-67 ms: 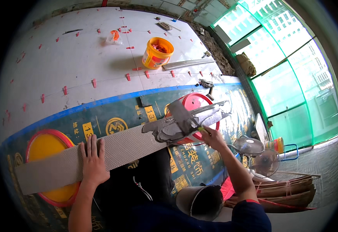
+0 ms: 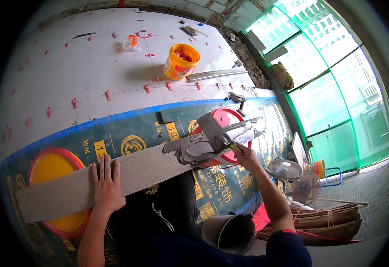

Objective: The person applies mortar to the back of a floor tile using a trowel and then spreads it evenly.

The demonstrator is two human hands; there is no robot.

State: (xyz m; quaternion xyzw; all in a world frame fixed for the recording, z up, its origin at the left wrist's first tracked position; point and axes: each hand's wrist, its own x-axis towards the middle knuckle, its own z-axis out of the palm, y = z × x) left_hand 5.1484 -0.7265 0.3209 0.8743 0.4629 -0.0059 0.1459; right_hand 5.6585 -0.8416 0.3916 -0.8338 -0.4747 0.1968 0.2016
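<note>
A long grey tile strip (image 2: 147,165) with a dimpled face upward lies across two buckets. My left hand (image 2: 108,189) rests flat on it, fingers spread, pressing near its left part. In my right hand (image 2: 246,159) is the handle of a trowel (image 2: 211,129) with a flat, rectangular grey blade. That blade is over the wet grey mortar (image 2: 192,150) heaped on the strip's right half. Under the left end sits a bucket with a yellow top and red rim (image 2: 69,229); a red-lidded bucket (image 2: 226,116) supports the right end, partly hidden by the strip.
A dark bucket (image 2: 212,229) stands by my right side. On the pale tiled floor (image 2: 101,66) are red levelling wedges, a yellow bucket (image 2: 170,66) of red pieces and a metal straightedge (image 2: 216,74). To the right are a fan (image 2: 304,189), stacked cardboard (image 2: 328,224) and green-netted windows.
The trowel blade has shifted slightly to the right over the mortar, and my right hand with it. My left hand stays in place on the strip.
</note>
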